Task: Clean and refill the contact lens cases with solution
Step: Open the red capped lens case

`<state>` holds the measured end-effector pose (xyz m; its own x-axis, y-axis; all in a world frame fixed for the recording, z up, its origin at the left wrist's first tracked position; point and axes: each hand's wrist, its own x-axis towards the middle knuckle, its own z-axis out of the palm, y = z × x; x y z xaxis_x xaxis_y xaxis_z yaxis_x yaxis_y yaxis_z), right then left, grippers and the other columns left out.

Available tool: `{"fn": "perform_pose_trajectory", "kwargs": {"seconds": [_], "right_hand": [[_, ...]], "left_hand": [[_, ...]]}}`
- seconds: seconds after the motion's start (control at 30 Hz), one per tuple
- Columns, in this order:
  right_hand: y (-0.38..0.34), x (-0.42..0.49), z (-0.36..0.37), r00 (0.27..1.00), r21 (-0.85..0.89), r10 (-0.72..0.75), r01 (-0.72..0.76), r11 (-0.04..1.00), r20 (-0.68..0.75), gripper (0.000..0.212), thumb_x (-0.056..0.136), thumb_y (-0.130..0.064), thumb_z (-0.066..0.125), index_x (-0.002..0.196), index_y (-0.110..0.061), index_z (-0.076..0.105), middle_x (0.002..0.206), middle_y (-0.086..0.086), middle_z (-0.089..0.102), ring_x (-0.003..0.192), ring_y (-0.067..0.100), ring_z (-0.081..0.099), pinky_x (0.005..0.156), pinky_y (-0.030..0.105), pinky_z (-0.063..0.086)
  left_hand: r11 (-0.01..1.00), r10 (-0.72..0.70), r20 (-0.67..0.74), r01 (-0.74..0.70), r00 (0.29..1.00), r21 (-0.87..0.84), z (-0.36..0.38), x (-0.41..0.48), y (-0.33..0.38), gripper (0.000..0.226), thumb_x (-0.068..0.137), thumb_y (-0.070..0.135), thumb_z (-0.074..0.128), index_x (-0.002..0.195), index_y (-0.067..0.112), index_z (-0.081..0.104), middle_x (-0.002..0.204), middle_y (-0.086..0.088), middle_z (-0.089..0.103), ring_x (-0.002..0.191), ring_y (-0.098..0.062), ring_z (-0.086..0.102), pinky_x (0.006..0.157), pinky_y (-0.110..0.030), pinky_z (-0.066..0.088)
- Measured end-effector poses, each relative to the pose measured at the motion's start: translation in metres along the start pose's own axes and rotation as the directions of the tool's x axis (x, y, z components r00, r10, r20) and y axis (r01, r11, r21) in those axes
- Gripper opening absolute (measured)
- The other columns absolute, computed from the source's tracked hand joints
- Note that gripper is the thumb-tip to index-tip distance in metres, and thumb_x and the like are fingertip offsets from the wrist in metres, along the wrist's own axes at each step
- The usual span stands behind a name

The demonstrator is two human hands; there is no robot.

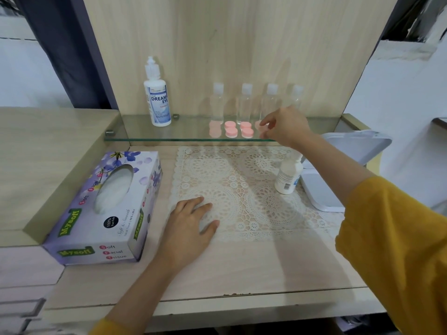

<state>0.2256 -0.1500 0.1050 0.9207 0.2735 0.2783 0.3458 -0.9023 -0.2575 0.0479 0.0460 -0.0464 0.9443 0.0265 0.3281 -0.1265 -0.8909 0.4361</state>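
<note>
1. Right hand is reached out over the glass shelf. A pink lens case on the shelf is pinched between its thumb and index finger, and the other fingers are loosely curled.
2. 3 more pink cases are lined up on the shelf just left of the right hand. 2 round caps are shown on each, and the leftmost looks paler.
3. 4 clear bottles with white caps are stood upright behind the cases. The rightmost is partly hidden behind the right hand.
4. Solution bottle, labelled DREAM EYE, is stood upright on the shelf well left of the right hand.
5. Left hand is laid palm down, fingers straight and slightly spread, on the near-left corner of the lace mat. Nothing is held.
6. Small white bottle is stood on the mat below the right forearm, well right of the left hand.
7. Tissue box is placed just left of the left hand.
8. White plastic object is seen right of the right forearm. What it is cannot be told.
</note>
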Motion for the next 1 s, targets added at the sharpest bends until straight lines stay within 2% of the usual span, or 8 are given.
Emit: {"fn": "perform_pose_trajectory", "kwargs": {"seconds": [0.23, 0.37, 0.47, 0.63, 0.77, 0.83, 0.93, 1.0], "right_hand": [[0.017, 0.001, -0.021, 0.998, -0.014, 0.045, -0.045, 0.999, -0.034, 0.027, 0.078, -0.022, 0.070, 0.105, -0.021, 0.069, 0.103, 0.001, 0.068, 0.094, 0.018, 0.061, 0.078, 0.029, 0.048], [0.031, -0.001, -0.027, 0.998, 0.007, 0.055, -0.055, 0.998, 0.017, 0.027, 0.073, -0.030, 0.076, 0.099, -0.024, 0.071, 0.088, -0.003, 0.061, 0.084, 0.012, 0.054, 0.070, 0.026, 0.041], [0.034, -0.003, -0.024, 0.999, 0.003, 0.022, -0.022, 1.000, 0.036, 0.025, 0.076, -0.030, 0.074, 0.101, -0.026, 0.071, 0.088, -0.004, 0.061, 0.084, 0.009, 0.050, 0.068, 0.023, 0.035], [0.032, -0.004, -0.021, 0.997, -0.018, 0.002, -0.001, 1.000, 0.079, 0.026, 0.081, -0.024, 0.070, 0.106, -0.022, 0.069, 0.089, -0.006, 0.062, 0.086, 0.010, 0.051, 0.057, 0.020, 0.037], [0.031, 0.000, -0.017, 0.996, -0.042, 0.012, -0.009, 0.999, 0.083, 0.027, 0.082, -0.019, 0.068, 0.108, -0.020, 0.068, 0.105, 0.000, 0.067, 0.097, 0.017, 0.058, 0.074, 0.024, 0.044], [0.031, 0.001, -0.016, 0.997, -0.046, 0.021, -0.017, 0.999, 0.078, 0.027, 0.082, -0.018, 0.067, 0.109, -0.020, 0.068, 0.106, 0.001, 0.067, 0.097, 0.017, 0.059, 0.075, 0.025, 0.044], [0.032, 0.000, -0.016, 0.998, -0.023, 0.017, -0.015, 1.000, 0.065, 0.027, 0.082, -0.017, 0.068, 0.108, -0.020, 0.068, 0.104, 0.001, 0.068, 0.093, 0.016, 0.059, 0.071, 0.023, 0.045], [0.033, -0.001, -0.016, 0.999, 0.003, 0.003, -0.003, 1.000, 0.039, 0.024, 0.082, -0.017, 0.068, 0.106, -0.019, 0.070, 0.099, 0.000, 0.069, 0.085, 0.012, 0.056, 0.059, 0.017, 0.041]], "left_hand": [[1.000, -0.001, 0.003, 0.001, 1.000, -0.005, 0.000, 0.000, 0.000, 0.077, 0.072, 0.064, 0.024, 0.124, 0.019, 0.057, 0.136, 0.003, 0.048, 0.125, -0.014, 0.036, 0.105, -0.021, 0.021], [1.000, -0.001, 0.005, 0.001, 1.000, -0.008, 0.001, 0.001, 0.000, 0.078, 0.071, 0.065, 0.023, 0.124, 0.019, 0.057, 0.137, 0.003, 0.047, 0.126, -0.014, 0.035, 0.105, -0.019, 0.019], [1.000, -0.004, 0.001, 0.004, 1.000, -0.014, 0.001, 0.000, -0.001, 0.077, 0.071, 0.065, 0.025, 0.123, 0.018, 0.058, 0.136, 0.002, 0.049, 0.124, -0.015, 0.036, 0.105, -0.020, 0.020], [1.000, -0.014, 0.010, 0.014, 1.000, -0.021, 0.001, 0.001, 0.000, 0.078, 0.070, 0.065, 0.025, 0.123, 0.019, 0.058, 0.136, 0.003, 0.048, 0.125, -0.016, 0.036, 0.106, -0.023, 0.022], [1.000, -0.022, 0.003, 0.022, 1.000, -0.022, 0.002, 0.001, -0.001, 0.077, 0.070, 0.065, 0.027, 0.122, 0.019, 0.059, 0.135, 0.002, 0.050, 0.124, -0.016, 0.037, 0.105, -0.023, 0.022], [0.999, -0.024, 0.003, 0.024, 1.000, -0.022, 0.002, 0.001, -0.002, 0.077, 0.070, 0.065, 0.027, 0.122, 0.019, 0.059, 0.135, 0.002, 0.050, 0.124, -0.017, 0.038, 0.106, -0.024, 0.023], [0.999, -0.028, 0.008, 0.028, 1.000, -0.017, 0.002, 0.002, -0.002, 0.077, 0.070, 0.066, 0.026, 0.123, 0.020, 0.059, 0.135, 0.003, 0.049, 0.125, -0.016, 0.037, 0.106, -0.026, 0.024], [1.000, -0.025, 0.008, 0.025, 1.000, -0.016, 0.003, 0.002, -0.002, 0.077, 0.070, 0.065, 0.027, 0.122, 0.020, 0.059, 0.134, 0.003, 0.050, 0.124, -0.017, 0.038, 0.106, -0.026, 0.024]]}}
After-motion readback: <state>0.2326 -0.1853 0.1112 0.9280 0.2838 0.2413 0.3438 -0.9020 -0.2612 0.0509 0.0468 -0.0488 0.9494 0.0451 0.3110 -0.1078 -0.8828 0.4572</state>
